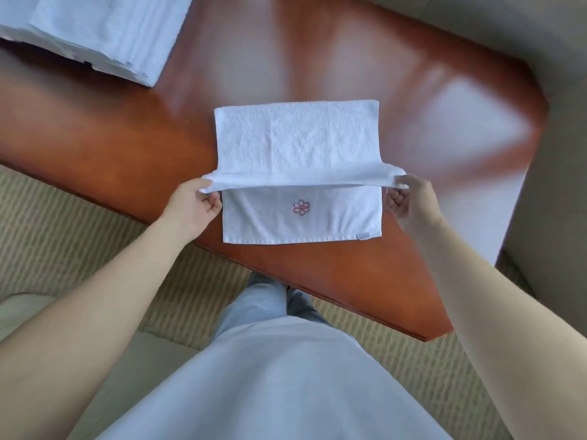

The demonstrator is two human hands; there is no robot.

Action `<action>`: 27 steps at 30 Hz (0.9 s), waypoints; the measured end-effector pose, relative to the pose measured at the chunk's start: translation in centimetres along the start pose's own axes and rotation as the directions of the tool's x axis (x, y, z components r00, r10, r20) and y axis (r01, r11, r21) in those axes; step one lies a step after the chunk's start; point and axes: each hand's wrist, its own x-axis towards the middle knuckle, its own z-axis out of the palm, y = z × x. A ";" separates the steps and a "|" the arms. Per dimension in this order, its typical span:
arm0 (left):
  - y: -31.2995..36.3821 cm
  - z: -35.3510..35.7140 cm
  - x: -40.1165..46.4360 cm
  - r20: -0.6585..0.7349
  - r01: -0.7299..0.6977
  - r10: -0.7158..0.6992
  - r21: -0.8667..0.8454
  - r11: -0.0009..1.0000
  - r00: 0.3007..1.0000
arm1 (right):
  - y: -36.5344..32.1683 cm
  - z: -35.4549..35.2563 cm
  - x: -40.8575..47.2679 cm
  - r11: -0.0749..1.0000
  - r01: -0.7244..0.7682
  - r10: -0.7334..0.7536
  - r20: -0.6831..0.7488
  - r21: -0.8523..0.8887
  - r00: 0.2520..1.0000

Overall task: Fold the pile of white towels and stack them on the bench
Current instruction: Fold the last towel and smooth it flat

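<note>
Pale trousers (270, 376) fill the bottom of frame, then the glossy wooden bench (349, 74) spans the middle, folded towel stack (104, 33) at upper left, the working towel (297, 138) at centre with its embroidered logo (301, 207) exposed near the front. Left hand (193, 204) and right hand (409, 201) each pinch an end of the raised fold. Best done, I'd judge, by keeping both ends level, matching edges to the near hem, then smoothing flat.

Both bare forearms are reaching forward; the left hand (192, 204) and right hand (409, 201) are each pinching, apparently thumb uppermost, a raised towel (298, 144) fold.
</note>
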 end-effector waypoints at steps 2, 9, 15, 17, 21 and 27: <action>0.1 -0.6 -0.5 0.022 -0.020 0.021 -0.071 0.997 1.000 | -0.9 0.2 0.1 0.987 0.007 -0.014 0.045 0.158 0.999; -6.0 -3.8 1.8 -0.209 0.084 0.051 0.588 0.805 0.976 | 5.3 -2.9 1.6 0.778 -0.067 -0.012 -0.122 -0.625 0.993; -7.7 -5.5 3.5 -0.194 0.038 0.139 0.699 0.714 0.971 | 8.1 -4.0 1.4 0.747 -0.081 -0.031 -0.156 -0.660 0.987; -7.8 -5.7 3.7 -0.172 0.013 0.165 0.728 0.686 0.971 | 8.3 -4.1 1.3 0.753 -0.048 -0.073 -0.157 -0.656 0.985; -8.6 -6.6 4.0 -0.167 0.020 0.202 0.815 0.580 0.965 | 9.6 -4.5 1.2 0.636 -0.022 -0.127 -0.133 -0.772 0.983; -9.4 -6.4 3.4 -0.070 -0.013 0.336 0.971 0.238 0.939 | 10.5 -4.2 1.1 0.509 0.050 -0.216 -0.071 -0.859 0.974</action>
